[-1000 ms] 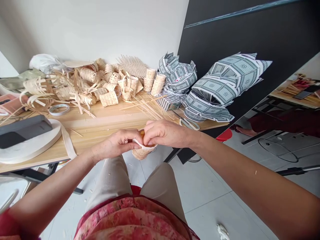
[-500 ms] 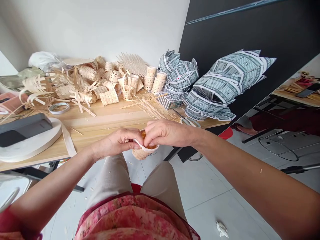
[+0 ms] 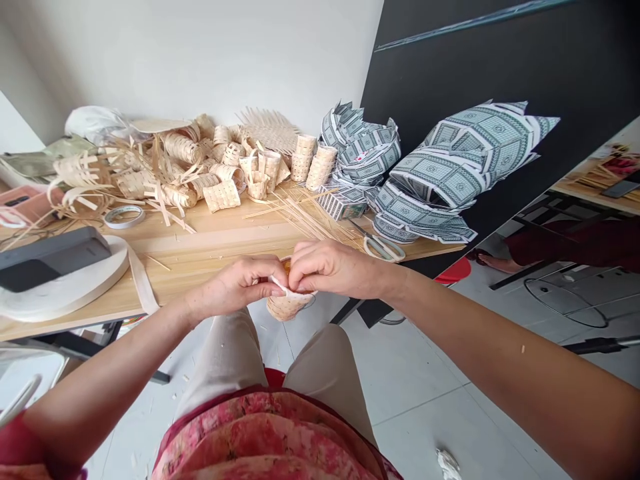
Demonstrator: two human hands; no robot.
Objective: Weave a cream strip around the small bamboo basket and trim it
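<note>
A small woven basket [image 3: 285,308] with a white band along its rim and an orange inside is held above my lap, just off the table's front edge. My left hand [image 3: 250,283] pinches the white-banded rim on the left side between thumb and fingers. Over the basket's opening, my right hand [image 3: 325,267] is closed, its fingertips pressed together at the rim. What those fingertips hold is hidden. A thin dark line, perhaps thread, curves beside the basket's right side.
On the wooden table [image 3: 200,243] lie a heap of woven baskets [image 3: 223,195], loose strips [image 3: 303,217], a tape roll [image 3: 124,217] and scissors [image 3: 384,248]. A coil of pale band [image 3: 75,293] carries a dark grey case [image 3: 55,259]. Folded-card forms [image 3: 435,177] stand at right. Another person's foot [image 3: 500,261] shows beyond.
My right fingertips have shifted slightly at the basket's opening, and less of the orange inside shows. The whole view has moved a little; my left hand keeps its pinch on the rim.
</note>
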